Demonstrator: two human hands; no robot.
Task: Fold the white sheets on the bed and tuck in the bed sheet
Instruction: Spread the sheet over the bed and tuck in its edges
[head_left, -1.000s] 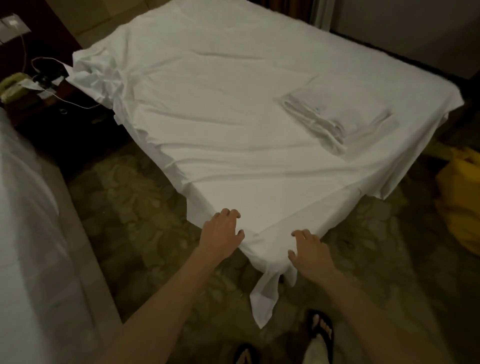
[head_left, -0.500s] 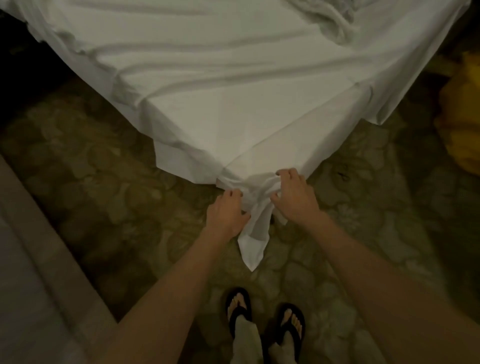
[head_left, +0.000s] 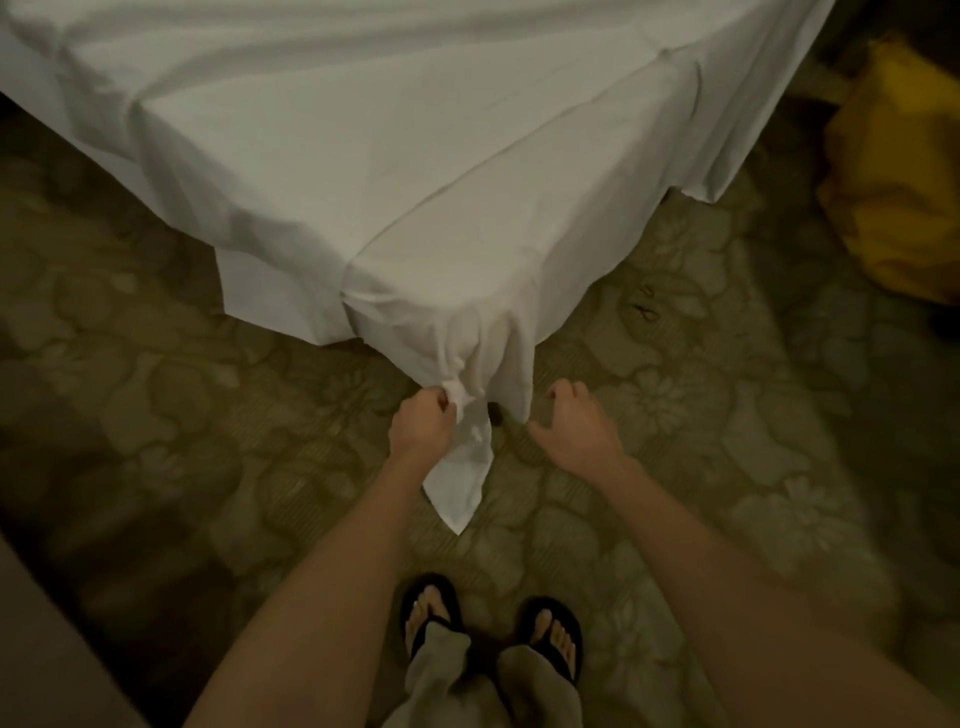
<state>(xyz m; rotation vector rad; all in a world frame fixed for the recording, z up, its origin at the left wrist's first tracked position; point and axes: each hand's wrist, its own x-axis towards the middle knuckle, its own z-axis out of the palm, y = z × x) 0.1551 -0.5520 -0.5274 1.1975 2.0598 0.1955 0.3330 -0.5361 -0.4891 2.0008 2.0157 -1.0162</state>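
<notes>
The white bed sheet (head_left: 363, 156) covers the bed, and its near corner points at me. At that corner the cloth is bunched, and a loose tail (head_left: 462, 467) hangs down to a point above the floor. My left hand (head_left: 422, 427) grips the bunched cloth just under the mattress corner. My right hand (head_left: 574, 425) hovers a little to the right of the hanging cloth, fingers loosely spread, holding nothing. The folded sheets on the bed are out of view.
Patterned green carpet (head_left: 208, 441) surrounds the bed corner. A yellow bundle (head_left: 904, 182) lies on the floor at the right. The edge of another bed (head_left: 36, 649) shows at the lower left. My feet in black sandals (head_left: 488, 623) stand just behind the corner.
My right hand has let go of the bunched corner and drawn off to the right. My left hand keeps its grip. The view has moved closer to the bed corner.
</notes>
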